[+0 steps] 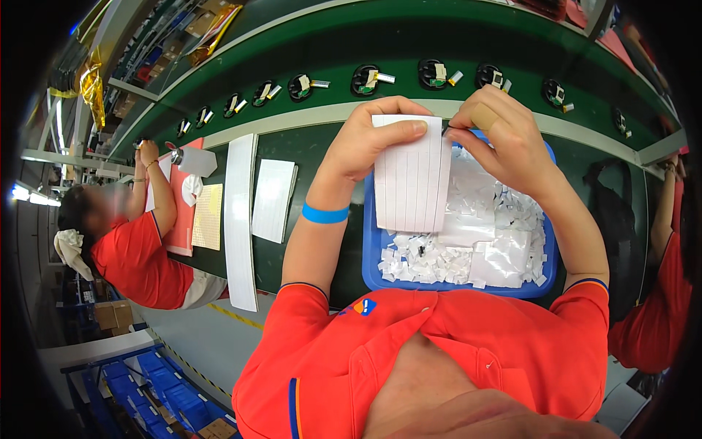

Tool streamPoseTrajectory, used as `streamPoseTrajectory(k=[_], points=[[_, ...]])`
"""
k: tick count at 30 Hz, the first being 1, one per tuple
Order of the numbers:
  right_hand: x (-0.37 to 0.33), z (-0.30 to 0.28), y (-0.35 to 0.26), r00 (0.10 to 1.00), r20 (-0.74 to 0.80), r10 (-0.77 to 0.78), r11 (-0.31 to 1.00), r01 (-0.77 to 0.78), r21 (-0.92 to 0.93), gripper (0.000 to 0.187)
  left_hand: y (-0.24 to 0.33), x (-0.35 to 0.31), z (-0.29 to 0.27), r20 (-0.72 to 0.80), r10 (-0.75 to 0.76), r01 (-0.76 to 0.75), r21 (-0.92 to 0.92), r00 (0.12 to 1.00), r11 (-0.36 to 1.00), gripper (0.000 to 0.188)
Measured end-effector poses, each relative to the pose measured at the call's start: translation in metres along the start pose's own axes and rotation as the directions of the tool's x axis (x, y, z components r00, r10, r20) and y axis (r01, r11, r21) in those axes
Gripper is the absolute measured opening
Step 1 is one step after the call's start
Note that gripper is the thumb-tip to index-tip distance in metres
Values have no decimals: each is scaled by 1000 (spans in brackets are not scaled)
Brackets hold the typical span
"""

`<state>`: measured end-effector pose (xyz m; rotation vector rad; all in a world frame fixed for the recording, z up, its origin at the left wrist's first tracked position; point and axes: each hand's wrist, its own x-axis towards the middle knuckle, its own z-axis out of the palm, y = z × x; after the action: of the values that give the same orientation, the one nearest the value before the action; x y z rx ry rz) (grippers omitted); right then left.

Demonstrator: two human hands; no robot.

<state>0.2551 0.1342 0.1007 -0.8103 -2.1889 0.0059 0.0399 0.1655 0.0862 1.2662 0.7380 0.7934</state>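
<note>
My left hand (373,139) grips a white stack of sheets (411,179) marked with thin parallel lines, thumb on top near its far edge. Beside the stack's far right corner, my right hand (501,135) is closed in a pinch, with a tan bandage round one finger. A small dark bit shows at those fingertips, too small to name. Beneath both hands sits a blue tray (371,256) holding many small white pieces (417,263) and some larger white sheets or packets (504,256). The held stack covers part of the tray.
Beyond the tray, a green conveyor (329,51) carries several black round devices (365,79) with small silver parts. Left lie a long white strip (240,219), white sheets (274,201) and a yellow sheet (208,216). A co-worker (139,249) works at left; a black bag (613,212) is right.
</note>
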Motion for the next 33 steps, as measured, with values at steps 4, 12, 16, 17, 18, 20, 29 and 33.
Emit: streamPoseTrajectory(k=[4,12,16,17,18,20,29,33], points=[[0,0,12,983,-124,137,971,-108,214,11,-5,10,-3,-33,-71,67,-112,997,991,27],[-13,30,162,834,94,544,784,-545,298,17,-22,38,-9,37,-109,113,-148,993,983,29],[3,47,191,764,324,558,751,-631,194,18,-24,52,-10,64,-130,137,-107,989,985,34],[2,51,197,761,325,562,747,-635,195,18,-26,53,-10,66,-136,142,-108,989,984,34],[3,56,205,723,390,571,718,-670,190,19,-29,55,-10,73,-143,150,-102,987,983,36],[3,63,217,674,460,578,682,-708,181,19,-38,56,-11,81,-157,165,-102,984,981,38],[-2,68,232,664,515,543,715,-687,131,20,-50,57,-18,81,-163,175,-192,983,966,40],[-7,67,235,662,513,546,711,-690,134,19,-51,58,-18,73,-172,183,-182,982,966,40]])
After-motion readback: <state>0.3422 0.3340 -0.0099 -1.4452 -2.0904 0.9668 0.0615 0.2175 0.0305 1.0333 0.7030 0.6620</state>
